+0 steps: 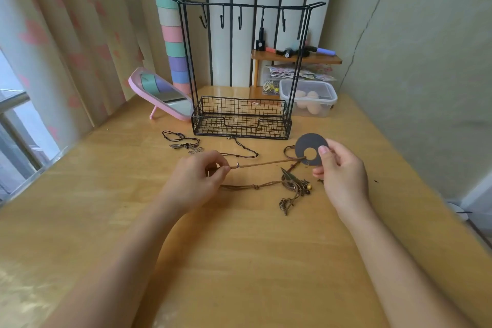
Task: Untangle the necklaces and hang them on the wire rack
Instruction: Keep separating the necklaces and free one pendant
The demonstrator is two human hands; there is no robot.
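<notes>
Two hands are stretching a brown cord [269, 162]: left hand [198, 177] pinching its end, right hand [339, 170] gripping the unmarked disc pendant [311, 148].

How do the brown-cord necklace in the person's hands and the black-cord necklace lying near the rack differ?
The brown-cord necklace is stretched taut between both hands; the black-cord necklace lies loose and untouched on the table. The brown-cord necklace carries a large dark disc pendant; the black-cord necklace has small pendants. Neither hangs on the wire rack yet.
</notes>
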